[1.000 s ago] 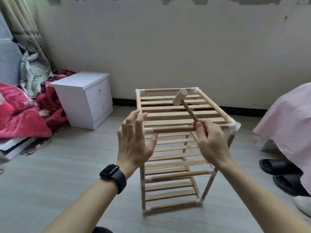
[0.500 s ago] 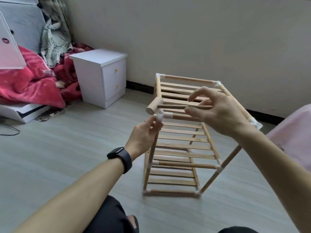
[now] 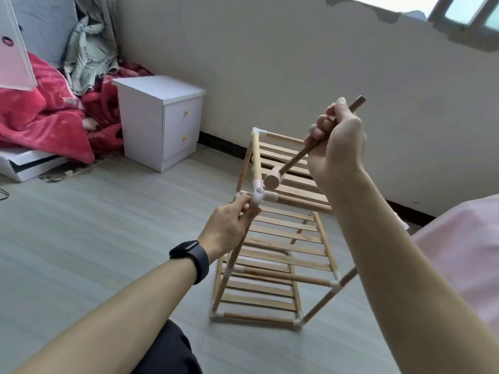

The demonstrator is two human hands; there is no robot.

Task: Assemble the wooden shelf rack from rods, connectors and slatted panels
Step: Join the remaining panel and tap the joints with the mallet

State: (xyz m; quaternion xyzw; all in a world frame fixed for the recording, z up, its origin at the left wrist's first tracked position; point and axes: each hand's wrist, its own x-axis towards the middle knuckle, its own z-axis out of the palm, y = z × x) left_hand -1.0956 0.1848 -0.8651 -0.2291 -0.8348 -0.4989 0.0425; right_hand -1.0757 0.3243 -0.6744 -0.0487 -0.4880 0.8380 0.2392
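The wooden shelf rack [image 3: 280, 247] stands on the floor with three slatted tiers, rods and white corner connectors. My left hand [image 3: 229, 225] pinches the upright rod just under the near-left top white connector [image 3: 260, 197]. My right hand [image 3: 334, 147] grips the handle of a small wooden mallet [image 3: 291, 163], raised over the top tier. The mallet's head [image 3: 272, 180] hangs just above and right of that connector, apart from it.
A white two-drawer nightstand [image 3: 162, 122] stands left of the rack against the wall. Red bedding [image 3: 43, 117] and a white board lie at far left. A pink cover [image 3: 464, 255] fills the right edge. Grey floor spreads out left of the rack.
My right hand has closed round the mallet's handle and lifted it, tilting the head down toward the near-left connector. My left hand stays at that corner. The camera shifted left.
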